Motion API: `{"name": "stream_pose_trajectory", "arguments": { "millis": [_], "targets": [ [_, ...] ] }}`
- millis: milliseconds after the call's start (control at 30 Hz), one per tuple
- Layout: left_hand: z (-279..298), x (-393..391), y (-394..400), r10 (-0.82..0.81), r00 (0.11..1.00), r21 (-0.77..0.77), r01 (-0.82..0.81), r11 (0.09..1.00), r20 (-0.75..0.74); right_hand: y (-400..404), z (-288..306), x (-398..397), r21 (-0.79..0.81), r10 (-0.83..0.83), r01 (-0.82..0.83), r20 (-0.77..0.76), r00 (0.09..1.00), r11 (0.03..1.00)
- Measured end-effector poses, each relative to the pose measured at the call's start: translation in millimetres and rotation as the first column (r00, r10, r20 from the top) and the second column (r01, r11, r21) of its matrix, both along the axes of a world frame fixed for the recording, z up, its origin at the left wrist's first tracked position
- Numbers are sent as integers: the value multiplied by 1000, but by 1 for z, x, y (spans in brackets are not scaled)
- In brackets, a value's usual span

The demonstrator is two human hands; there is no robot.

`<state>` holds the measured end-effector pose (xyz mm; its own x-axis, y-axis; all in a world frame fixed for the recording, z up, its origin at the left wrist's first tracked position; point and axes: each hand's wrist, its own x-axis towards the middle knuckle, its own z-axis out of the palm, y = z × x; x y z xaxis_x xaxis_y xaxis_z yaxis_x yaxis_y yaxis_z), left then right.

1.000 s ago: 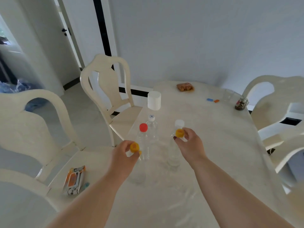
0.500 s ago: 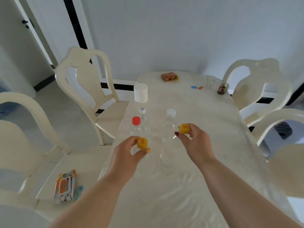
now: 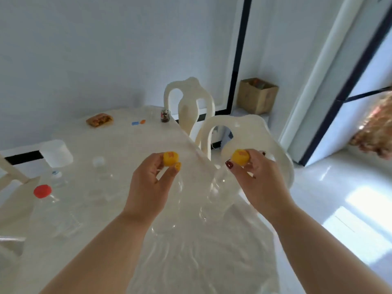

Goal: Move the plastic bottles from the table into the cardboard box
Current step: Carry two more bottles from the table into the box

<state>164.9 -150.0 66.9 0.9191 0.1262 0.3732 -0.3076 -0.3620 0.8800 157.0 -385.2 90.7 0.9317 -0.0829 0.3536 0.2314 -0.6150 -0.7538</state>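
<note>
Fingertips pinch a yellow cap on each side: the left hand (image 3: 148, 187) holds one clear bottle (image 3: 167, 209) by its top, the right hand (image 3: 256, 183) another (image 3: 216, 198), both above the table (image 3: 127, 141). A red-capped bottle (image 3: 45, 200) stands at left. The cardboard box (image 3: 256, 95) sits on the floor by the far wall.

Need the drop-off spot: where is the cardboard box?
In the head view, the cardboard box sits on the floor at upper right, against the wall, beyond the two chairs.
</note>
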Motion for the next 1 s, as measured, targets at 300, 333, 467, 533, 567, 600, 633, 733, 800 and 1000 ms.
{"name": "stream_pose_trajectory", "arguments": {
  "millis": [300,333,467,533,567,600,633,733,800,1000],
  "targets": [
    [23,-3,-232,-265,962,55,261,964,66,-228,20,-59,63,-219,215,57,974,975],
    [23,-3,-259,-280,957,48,277,960,72,-254,21,-62,63,-228,225,51,972,972],
    [20,0,-357,-309,947,-10,312,950,90,-348,28,-72,38,-246,244,36,969,969],
    [20,5,-401,-320,943,-33,324,945,86,-390,33,-72,26,-261,260,41,964,965],
    [21,8,-421,-333,939,-38,337,941,80,-409,34,-71,21,-272,271,39,962,962],
    [21,12,-440,-345,935,-33,349,937,77,-427,35,-69,20,-282,281,36,959,959],
    [21,18,-459,-357,931,-21,359,933,72,-445,36,-65,20,-293,292,37,955,956],
    [22,46,-509,-402,914,-19,404,915,60,-493,33,-44,27,-334,333,50,941,943],
    [21,70,-538,-421,905,-17,422,906,59,-520,29,-23,31,-350,349,53,935,937],
    [15,179,-618,-446,892,4,447,895,70,-598,22,74,-17,-389,391,65,919,920]
  ]
}}
